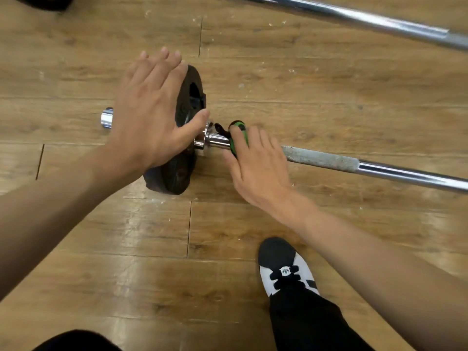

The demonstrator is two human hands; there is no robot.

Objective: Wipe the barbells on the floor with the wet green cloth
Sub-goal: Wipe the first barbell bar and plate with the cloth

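Head view, looking down at a wooden floor [101, 262]. The near barbell [379, 171] is lying across the boards, its chrome shaft running rightward past a grey knurled section [321, 159], with a black weight plate [188, 110] standing on edge on its sleeve and the sleeve end [106, 118] projecting to the left. The left hand [149, 115] is resting flat against the outer face of the plate, fingers [162, 62] extended and slightly spread, thumb reaching round toward the collar [201, 140]; it is bracing, not gripping. The right hand [255, 168] is lying over the shaft just beside the collar, its fingers curled down onto the green cloth [239, 138], which is bunched around the bar and mostly hidden beneath them; how fully the cloth encircles the shaft cannot be told. A second barbell [367, 20] is lying well apart along the upper edge of the view, and a black-and-white shoe [286, 267] is planted near the lower right.

The step in hand appears to be wiping the smooth stretch of shaft between collar and knurling. To do it well, the plate probably needs holding steady so that the bar is not rolling while the cloth is being drawn along it. Wrapping the cloth round the shaft and twisting while sliding would likely be reaching the underside too. The collar's recess and the knurling are probably trapping grime, so slower, firmer passes seem advisable there. The far barbell appears untouched and is presumably remaining to be wiped.
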